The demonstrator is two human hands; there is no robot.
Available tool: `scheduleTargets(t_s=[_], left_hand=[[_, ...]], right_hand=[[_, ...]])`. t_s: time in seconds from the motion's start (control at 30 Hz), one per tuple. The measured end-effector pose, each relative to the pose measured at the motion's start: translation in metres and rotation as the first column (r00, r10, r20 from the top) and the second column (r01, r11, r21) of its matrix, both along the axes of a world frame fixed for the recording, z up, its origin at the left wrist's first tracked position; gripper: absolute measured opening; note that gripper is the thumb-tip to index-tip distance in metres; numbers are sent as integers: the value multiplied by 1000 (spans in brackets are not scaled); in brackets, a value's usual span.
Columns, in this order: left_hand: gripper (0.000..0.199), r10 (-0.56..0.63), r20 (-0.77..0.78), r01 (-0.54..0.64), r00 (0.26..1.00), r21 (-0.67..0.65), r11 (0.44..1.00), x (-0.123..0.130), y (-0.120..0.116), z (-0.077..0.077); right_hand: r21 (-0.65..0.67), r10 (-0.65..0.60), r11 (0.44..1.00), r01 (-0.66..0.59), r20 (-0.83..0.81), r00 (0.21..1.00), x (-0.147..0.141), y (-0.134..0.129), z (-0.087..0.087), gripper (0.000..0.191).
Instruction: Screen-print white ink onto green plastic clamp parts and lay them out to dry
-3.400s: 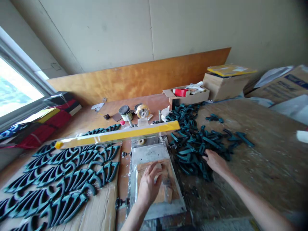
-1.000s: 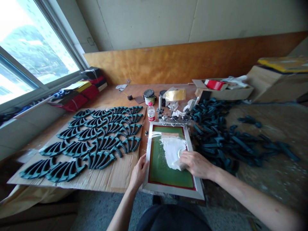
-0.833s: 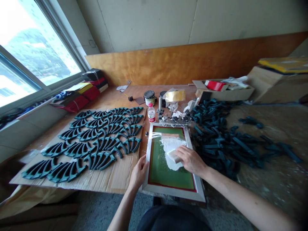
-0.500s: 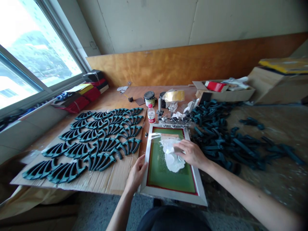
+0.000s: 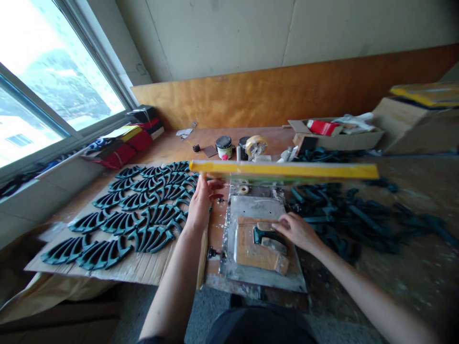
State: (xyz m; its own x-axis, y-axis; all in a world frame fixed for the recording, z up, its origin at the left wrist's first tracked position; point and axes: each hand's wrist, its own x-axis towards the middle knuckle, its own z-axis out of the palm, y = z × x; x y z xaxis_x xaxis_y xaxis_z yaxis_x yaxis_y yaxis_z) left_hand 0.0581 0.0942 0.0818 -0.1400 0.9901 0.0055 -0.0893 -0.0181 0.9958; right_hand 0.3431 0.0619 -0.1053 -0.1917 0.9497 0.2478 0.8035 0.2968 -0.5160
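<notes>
Fingertips of the right hand (image 5: 297, 231) are drawn narrowly together at the upper side of a curved dark green piece (image 5: 274, 235); whether it is pinched or only touched cannot be told. That piece lies just below and inward of this grip, over a wooden block (image 5: 247, 253) on a pale metal plate (image 5: 265, 282). The left hand (image 5: 199, 205) is set against the near end of a raised frame (image 5: 283, 169), its fingers spread wide beneath the edge.

The frame is probably best borne level and steady, well above the right knuckles, so that nothing is knocked or smeared. The piece seems best handled by its edges, with its upper face left untouched and its seat on the block not disturbed.

Smooth yellow tape is wrapped along the frame's edge. The block is flat and brown-grained, the plate dull and scuffed. Outward of the right grip, slim green pieces (image 5: 353, 215) are heaped loosely; outward of the left, fan-like rows (image 5: 150, 239) are spread over ribbed cardboard (image 5: 143, 272).
</notes>
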Motion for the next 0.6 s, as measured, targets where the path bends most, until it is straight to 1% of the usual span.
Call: scheduleTargets(t_s=[0.07,0.1,0.13,0.17,0.2,0.23,0.27,0.3,0.33,0.37,0.4,0.43,0.47,0.5,0.53,0.57,0.6], left_hand=[[52,40,34,-41,999,17,999,6,9,2],[51,92,41,-93,995,22,995,8,7,-2],[51,135,36,-135,990,5,991,11,-1,-9],[53,135,19,-134,991,-60,989,15,-13,-20],[57,76,-2,-75,997,-180,981,21,-30,-35],[61,-11,-16,5,1000,-323,946,28,-49,-51],[68,-186,17,167,982,-520,838,36,-70,-68],[74,-262,66,243,963,-637,732,44,-91,-85],[74,-224,105,236,969,-664,709,51,-109,-101],[73,-174,160,237,972,-678,696,56,-124,-114],[68,-100,185,201,978,-680,705,57,-134,-125],[63,-36,176,148,984,-684,714,52,-138,-133],[59,-5,123,89,992,-692,717,43,-139,-138],[56,-15,1,12,1000,-695,719,27,-136,-141],[55,-54,-161,-72,985,-683,727,8,-131,-143],[55,-101,-320,-143,942,-655,742,-15,-125,-144],[56,-153,-472,-202,868,-619,759,-39,-120,-146]], right_hand=[[-71,61,996,-53,124,990,-19,-17,-17,28],[-108,64,993,-46,172,983,-27,-23,-21,24],[-140,50,990,-22,196,979,-33,-27,-23,21],[-166,26,986,7,196,980,-39,-31,-22,18],[-176,-5,984,37,178,984,-45,-35,-18,16],[-161,-42,985,66,146,988,-53,-40,-12,16],[-120,-78,989,90,107,991,-61,-48,-5,16],[-61,-87,994,91,66,994,-71,-56,2,16],[1,-57,998,57,27,998,-81,-65,10,14],[49,18,999,-17,-4,1000,-91,-73,17,12],[76,121,990,-119,-23,992,-97,-78,22,10],[84,218,973,-214,-37,975,-98,-79,25,9],[75,279,958,-275,-44,959,-93,-76,26,9],[52,289,956,-287,-39,956,-81,-67,24,10],[14,244,970,-244,-9,970,-64,-54,20,12],[-37,155,988,-153,49,987,-42,-38,13,15],[-94,54,995,-41,138,989,-17,-20,5,20]])
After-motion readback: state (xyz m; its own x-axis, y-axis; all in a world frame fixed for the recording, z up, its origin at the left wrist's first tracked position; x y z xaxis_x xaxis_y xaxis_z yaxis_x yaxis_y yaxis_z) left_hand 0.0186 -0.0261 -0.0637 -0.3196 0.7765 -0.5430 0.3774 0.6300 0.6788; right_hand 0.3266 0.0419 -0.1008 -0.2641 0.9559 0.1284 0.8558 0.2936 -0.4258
